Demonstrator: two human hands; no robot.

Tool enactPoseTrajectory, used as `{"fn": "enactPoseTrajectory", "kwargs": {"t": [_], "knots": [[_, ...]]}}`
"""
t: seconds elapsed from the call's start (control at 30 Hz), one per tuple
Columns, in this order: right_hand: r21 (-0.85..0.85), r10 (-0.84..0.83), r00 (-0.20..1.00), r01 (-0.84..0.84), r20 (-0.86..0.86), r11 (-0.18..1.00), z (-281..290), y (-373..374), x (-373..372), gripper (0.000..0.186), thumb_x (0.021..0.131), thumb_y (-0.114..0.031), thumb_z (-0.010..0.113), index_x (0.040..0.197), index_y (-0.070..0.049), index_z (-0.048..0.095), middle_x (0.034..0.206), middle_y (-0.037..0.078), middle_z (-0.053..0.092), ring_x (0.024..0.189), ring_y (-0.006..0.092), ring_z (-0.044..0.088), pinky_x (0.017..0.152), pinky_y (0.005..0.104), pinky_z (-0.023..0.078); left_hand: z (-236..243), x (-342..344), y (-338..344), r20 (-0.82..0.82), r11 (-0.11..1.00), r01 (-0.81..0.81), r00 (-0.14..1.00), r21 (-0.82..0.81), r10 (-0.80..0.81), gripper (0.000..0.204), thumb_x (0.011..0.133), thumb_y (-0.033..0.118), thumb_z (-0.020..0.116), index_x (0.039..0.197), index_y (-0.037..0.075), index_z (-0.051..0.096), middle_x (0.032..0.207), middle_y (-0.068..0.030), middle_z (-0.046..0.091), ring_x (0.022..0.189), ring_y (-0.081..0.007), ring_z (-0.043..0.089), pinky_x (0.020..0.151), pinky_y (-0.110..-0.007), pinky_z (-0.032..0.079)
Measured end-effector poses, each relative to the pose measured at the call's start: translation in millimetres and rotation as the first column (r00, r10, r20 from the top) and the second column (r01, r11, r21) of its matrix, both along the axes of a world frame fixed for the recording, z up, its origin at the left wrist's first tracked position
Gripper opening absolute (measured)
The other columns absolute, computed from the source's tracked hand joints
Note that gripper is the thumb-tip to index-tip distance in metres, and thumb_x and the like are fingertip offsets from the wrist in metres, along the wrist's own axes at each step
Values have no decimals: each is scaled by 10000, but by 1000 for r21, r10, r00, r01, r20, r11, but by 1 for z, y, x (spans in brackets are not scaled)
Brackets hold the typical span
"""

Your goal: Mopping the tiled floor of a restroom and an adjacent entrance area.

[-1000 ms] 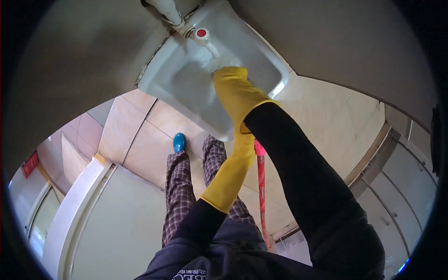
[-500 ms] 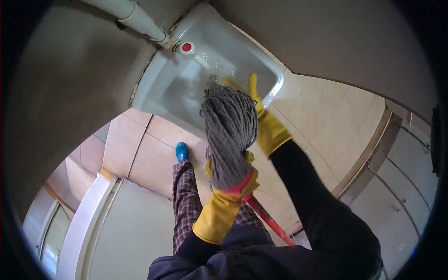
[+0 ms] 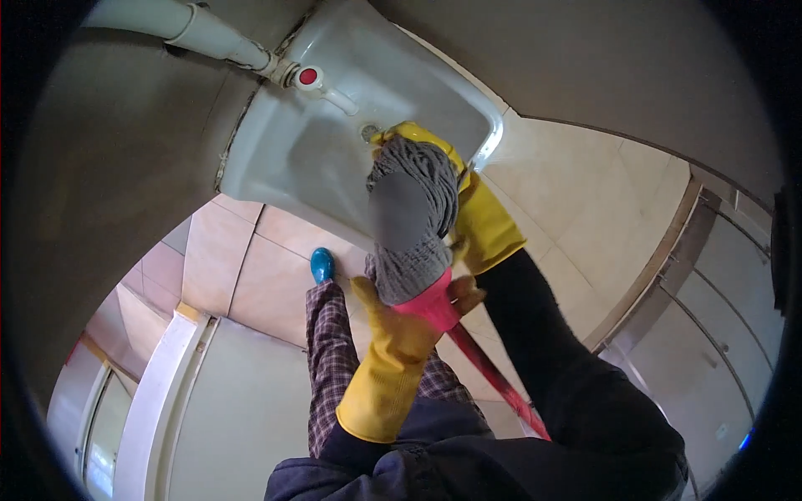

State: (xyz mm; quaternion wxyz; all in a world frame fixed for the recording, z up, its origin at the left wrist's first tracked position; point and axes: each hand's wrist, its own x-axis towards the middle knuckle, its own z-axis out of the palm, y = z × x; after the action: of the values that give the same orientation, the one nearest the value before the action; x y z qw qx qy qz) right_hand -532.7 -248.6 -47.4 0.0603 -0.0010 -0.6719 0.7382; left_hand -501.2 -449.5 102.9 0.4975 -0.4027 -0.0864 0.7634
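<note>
A grey string mop (image 3: 418, 188) with a pink collar and red handle (image 3: 497, 380) is held over the near side of a white sink (image 3: 288, 179). My left hand (image 3: 388, 351), in a yellow rubber glove, cups the pink collar from below, thumb on one side and fingers on the other. My right hand (image 3: 484, 217), gloved the same, reaches along the right of the mop head. Its fingers curl over the far end of the strands, close to the drain (image 3: 369, 132). Part of the mop head is a blurred patch.
A white tap (image 3: 332, 98) with a red cap juts from the wall at the sink's left, fed by a white pipe (image 3: 205, 37). My blue boot (image 3: 322, 265) stands on beige tiles. A pale panel (image 3: 238, 413) lies left, a metal-barred white door or cabinet (image 3: 710, 334) right.
My right hand has gone from spread beside the mop to curled over its strand ends. The strands are bunched shorter. Splashing water at the tap no longer shows, and the drain is visible.
</note>
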Motion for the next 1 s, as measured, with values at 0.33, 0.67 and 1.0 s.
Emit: {"fn": "enactPoseTrajectory", "kwargs": {"t": [0.33,0.67,1.0], "knots": [[30,194,866,-234,462,972,52,-13,-49,228,648,-122,678,853,-33,637,836,110,605,768,210,587,691,284,464,-9,11,11,-270,894,298,879,-333,-394,741,638,463,736,1177,65,420,1058,-102,520,947,-277,515,764,-472,448],[447,-106,614,-434,782,782,35,-45,-89,390,613,-344,638,878,-58,637,857,166,625,823,306,598,761,380,459,-47,8,23,-298,801,289,819,-524,-490,615,697,451,697,1123,69,470,989,-108,552,896,-260,536,738,-465,456],[514,-292,637,-192,713,836,23,-38,-79,454,708,-405,620,988,-48,606,992,172,607,924,304,579,788,386,454,-56,11,4,-87,898,208,962,-387,-260,658,733,608,496,1065,40,511,924,-131,552,827,-270,519,840,-445,372]]}}
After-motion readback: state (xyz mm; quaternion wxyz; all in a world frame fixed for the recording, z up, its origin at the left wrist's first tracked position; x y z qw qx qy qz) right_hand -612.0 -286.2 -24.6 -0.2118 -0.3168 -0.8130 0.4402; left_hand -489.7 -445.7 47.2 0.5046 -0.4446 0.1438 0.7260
